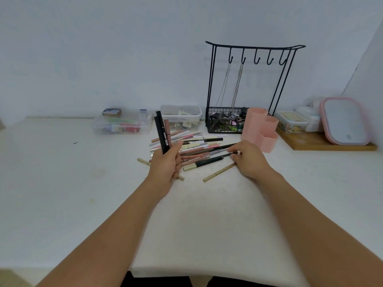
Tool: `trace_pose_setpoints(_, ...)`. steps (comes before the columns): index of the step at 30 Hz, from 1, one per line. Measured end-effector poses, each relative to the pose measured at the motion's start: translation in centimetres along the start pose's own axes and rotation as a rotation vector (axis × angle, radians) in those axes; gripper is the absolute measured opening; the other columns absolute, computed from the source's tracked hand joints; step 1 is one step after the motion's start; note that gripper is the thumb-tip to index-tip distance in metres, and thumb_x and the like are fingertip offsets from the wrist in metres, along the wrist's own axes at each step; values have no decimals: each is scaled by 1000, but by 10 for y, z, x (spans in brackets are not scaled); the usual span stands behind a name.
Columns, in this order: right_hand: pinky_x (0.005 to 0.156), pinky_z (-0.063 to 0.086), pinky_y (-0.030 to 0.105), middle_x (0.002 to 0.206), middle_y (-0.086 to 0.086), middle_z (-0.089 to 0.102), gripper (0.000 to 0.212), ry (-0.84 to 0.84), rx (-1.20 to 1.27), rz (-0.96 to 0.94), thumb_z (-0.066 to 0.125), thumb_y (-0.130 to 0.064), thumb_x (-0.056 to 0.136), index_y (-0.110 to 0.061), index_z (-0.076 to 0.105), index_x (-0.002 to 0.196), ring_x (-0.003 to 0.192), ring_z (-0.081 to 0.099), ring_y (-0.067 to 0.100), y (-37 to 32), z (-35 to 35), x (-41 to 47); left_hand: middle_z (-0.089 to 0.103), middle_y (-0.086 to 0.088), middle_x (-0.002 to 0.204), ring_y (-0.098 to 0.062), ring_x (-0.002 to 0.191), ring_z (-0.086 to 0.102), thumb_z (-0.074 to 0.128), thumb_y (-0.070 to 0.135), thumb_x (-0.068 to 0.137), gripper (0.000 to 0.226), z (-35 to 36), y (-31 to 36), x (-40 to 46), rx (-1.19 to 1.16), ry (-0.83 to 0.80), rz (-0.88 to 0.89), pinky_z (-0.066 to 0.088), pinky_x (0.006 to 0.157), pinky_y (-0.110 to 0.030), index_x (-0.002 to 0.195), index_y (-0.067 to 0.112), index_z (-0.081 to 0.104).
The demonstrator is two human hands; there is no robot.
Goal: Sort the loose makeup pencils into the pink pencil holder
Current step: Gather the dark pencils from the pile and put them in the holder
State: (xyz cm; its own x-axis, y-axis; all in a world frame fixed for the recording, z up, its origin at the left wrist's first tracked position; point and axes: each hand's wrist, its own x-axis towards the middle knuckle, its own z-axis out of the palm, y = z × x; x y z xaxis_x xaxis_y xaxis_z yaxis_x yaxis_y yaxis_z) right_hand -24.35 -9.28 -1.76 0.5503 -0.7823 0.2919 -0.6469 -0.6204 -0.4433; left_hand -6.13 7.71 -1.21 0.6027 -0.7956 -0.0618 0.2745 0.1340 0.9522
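The left hand (165, 162) grips upright black pencils (161, 131); the right hand (249, 158) pinches a black pencil (209, 160) beside the pink holder (259, 129).

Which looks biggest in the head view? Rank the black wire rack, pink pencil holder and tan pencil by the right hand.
1. black wire rack
2. pink pencil holder
3. tan pencil, nearest the camera
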Motion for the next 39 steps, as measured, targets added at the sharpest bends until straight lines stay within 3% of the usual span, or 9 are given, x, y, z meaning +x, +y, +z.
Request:
trace_pose_setpoints(5,80,43,28,103,0,56,15,15,-8,44,64,-18,93,-19,76,103,90,55,18,0,-3,0,35,0,53,-13,44,33,64,41,97,48,0,-1,0,65,-6,3,22,42,-24,63,22,37)
trace_pose_setpoints(12,80,39,26,106,4,59,9,-14,59,55,64,-12,93,-19,70,91,91,53,18,-2,-5,-1,31,3,53,-12,47,23,67,38,96,41,0,0,0,60,-13,1,19,44,-25,67,20,44)
trace_pose_setpoints(20,67,41,18,87,-6,63,8,101,444,27,61,-11,95,-15,68,96,72,51,2,-19,-21,-11,33,6,52,-11,46,24,70,40,93,40,1,1,-2,52,-8,19,21,42,-23,69,21,44)
trace_pose_setpoints(25,59,52,22,72,0,66,6,-86,879,9,60,-8,96,-10,66,96,59,56,8,-69,-12,-33,33,8,53,-9,45,24,71,44,90,36,5,1,-5,31,-63,88,21,41,-23,74,21,49)
trace_pose_setpoints(29,59,58,29,76,11,62,6,-219,996,-76,59,-3,96,-8,62,98,61,59,17,-92,9,-44,47,10,48,-7,38,40,73,33,90,21,10,-2,-10,45,-86,151,30,37,-19,87,16,60)
trace_pose_setpoints(31,62,60,34,80,12,61,19,-274,1021,-102,60,1,94,-9,63,110,64,60,20,-98,16,-46,53,3,54,-10,41,43,80,33,82,25,10,-6,-8,64,-102,172,31,39,-21,93,15,65)
trace_pose_setpoints(34,65,60,34,82,13,62,43,-308,1092,-74,61,9,90,-8,60,129,64,62,21,-101,25,-49,58,-7,65,-19,50,51,84,23,82,15,6,-12,-1,77,-87,186,39,47,-27,84,20,69)
trace_pose_setpoints(37,68,61,34,78,9,67,22,-293,1116,-42,65,11,86,4,66,107,66,67,20,-101,26,-50,56,-11,69,-24,59,54,74,28,91,20,9,-12,0,89,-47,158,43,55,-32,75,22,63)
trace_pose_setpoints(39,69,60,33,83,7,73,17,-272,1041,-39,70,5,85,-2,70,101,70,69,18,-97,19,-47,47,-9,63,-19,49,46,65,30,97,33,9,-9,0,104,-6,136,36,46,-27,68,19,55)
